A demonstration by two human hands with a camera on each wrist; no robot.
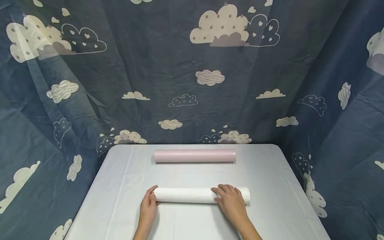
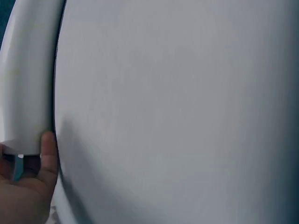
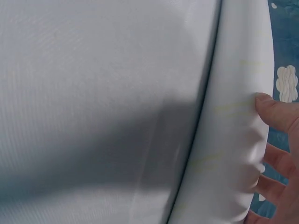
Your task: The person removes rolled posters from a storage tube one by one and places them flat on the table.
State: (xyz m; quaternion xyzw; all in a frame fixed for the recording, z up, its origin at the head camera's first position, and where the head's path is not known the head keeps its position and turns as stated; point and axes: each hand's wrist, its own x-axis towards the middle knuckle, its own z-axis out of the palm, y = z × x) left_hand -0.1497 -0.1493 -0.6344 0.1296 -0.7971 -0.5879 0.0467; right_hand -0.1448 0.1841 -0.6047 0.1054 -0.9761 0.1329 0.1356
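A white roll, a smooth long cylinder, lies crosswise on the white tabletop in the head view. My left hand holds its left end, thumb and fingers on either side; the left wrist view shows this hand around the roll's end. Near the other end, my right hand rests over the roll with fingers spread. In the right wrist view that hand's thumb and fingertips touch the roll's surface, which carries faint yellow marks. Its underside is hidden.
Farther back, a pink roll lies roughly parallel to the white one. Around the white-covered table hangs dark blue cloth printed with clouds, at the back and both sides.
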